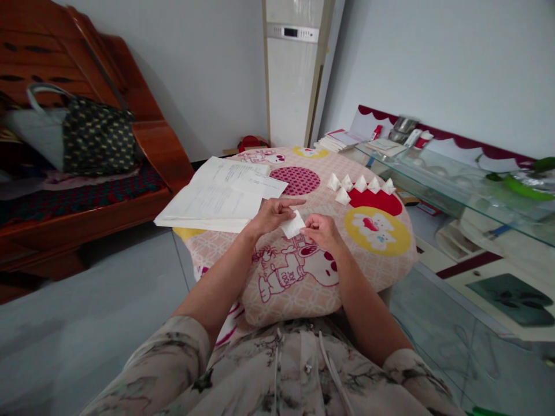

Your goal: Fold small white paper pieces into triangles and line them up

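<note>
A small folded piece of white paper is held between both hands above the patterned pink cloth. My left hand pinches its left side, index finger stretched out. My right hand pinches its right edge with fingers closed. Several finished white folded paper shapes sit in a row farther back on the cloth, beyond both hands.
A stack of printed white sheets lies at the cloth's left far side. A glass counter with clutter runs along the right. A wooden bench with bags stands at left, a white tall air conditioner behind.
</note>
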